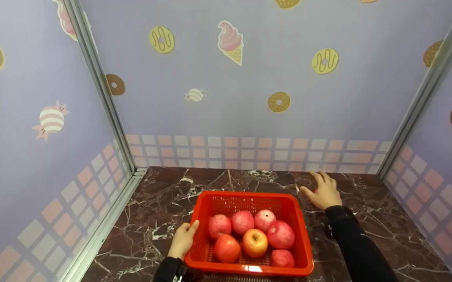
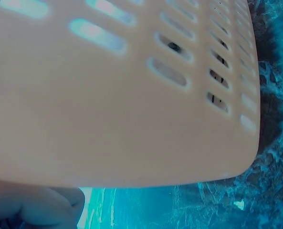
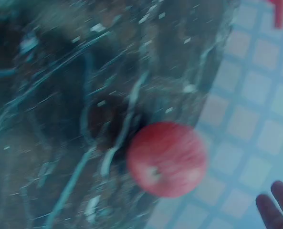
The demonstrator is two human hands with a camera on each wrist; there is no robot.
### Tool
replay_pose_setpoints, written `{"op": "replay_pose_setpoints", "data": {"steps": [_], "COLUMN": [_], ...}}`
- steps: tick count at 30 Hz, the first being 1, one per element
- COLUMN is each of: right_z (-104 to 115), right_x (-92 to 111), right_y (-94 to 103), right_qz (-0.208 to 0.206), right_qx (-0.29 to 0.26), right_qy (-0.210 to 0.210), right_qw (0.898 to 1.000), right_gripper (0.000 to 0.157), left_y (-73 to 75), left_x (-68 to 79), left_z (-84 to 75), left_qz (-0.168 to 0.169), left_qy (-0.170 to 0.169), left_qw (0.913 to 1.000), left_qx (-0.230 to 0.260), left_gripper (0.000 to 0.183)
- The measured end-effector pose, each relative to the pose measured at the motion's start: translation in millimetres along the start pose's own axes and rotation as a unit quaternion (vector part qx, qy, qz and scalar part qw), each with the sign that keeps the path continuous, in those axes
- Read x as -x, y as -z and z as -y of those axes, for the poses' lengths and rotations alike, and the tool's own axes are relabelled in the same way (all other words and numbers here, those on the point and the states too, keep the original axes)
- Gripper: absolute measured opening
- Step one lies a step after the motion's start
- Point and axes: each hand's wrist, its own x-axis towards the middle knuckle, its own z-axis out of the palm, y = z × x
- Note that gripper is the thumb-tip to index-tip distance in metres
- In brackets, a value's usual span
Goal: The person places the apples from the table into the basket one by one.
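A red plastic basket (image 1: 306, 239) with slotted walls holds several apples, mostly red, with a yellow-orange apple (image 1: 255, 243) among them. My left hand (image 1: 182, 239) grips its left rim, thumb on top. In the left wrist view the basket wall (image 2: 108, 119) looks pale and fills most of the picture, with fingers (image 2: 41, 205) below its edge. To the right of the basket, my right hand (image 1: 324, 194) reaches over the tabletop, fingers spread and holding nothing visible. In the blurred right wrist view, a red apple (image 3: 167, 160) appears apart from the right hand's fingertips (image 3: 279, 202).
A dark marble tabletop (image 1: 163, 211) lies under the basket. Lilac walls with a pink and white tile pattern (image 1: 231, 154) close off the back and both sides. Metal corner posts (image 1: 104, 90) stand where the walls meet.
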Motion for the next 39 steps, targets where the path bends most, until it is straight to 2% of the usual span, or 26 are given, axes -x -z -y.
{"op": "replay_pose_setpoints", "data": {"steps": [7,16,27,39], "right_z": [-29,-52,-56,-51], "right_x": [8,14,18,14], "right_y": [-5.4,-17.9,-22.2,-22.4], "right_qz": [0.034,0.064,0.12,0.107], "right_qx": [0.004,0.019,0.024,0.054], "right_qy": [-0.064,-0.09,-0.084,-0.09], "right_qw": [0.997,0.994,0.989,0.989], "right_gripper": [0.08,0.086,0.097,0.091], "left_y": [-0.4,-1.0,-1.6,-0.9], "left_x": [1.1,2.1,1.6,0.9], "left_z": [0.3,2.0,2.8,0.0], "left_qz": [0.002,0.006,0.003,-0.004], "left_qy": [-0.001,0.003,0.004,0.005], "left_qw": [1.0,1.0,0.9999,0.9999], "left_qx": [0.001,0.004,0.014,0.009], "left_gripper": [0.036,0.035,0.036,0.036]}}
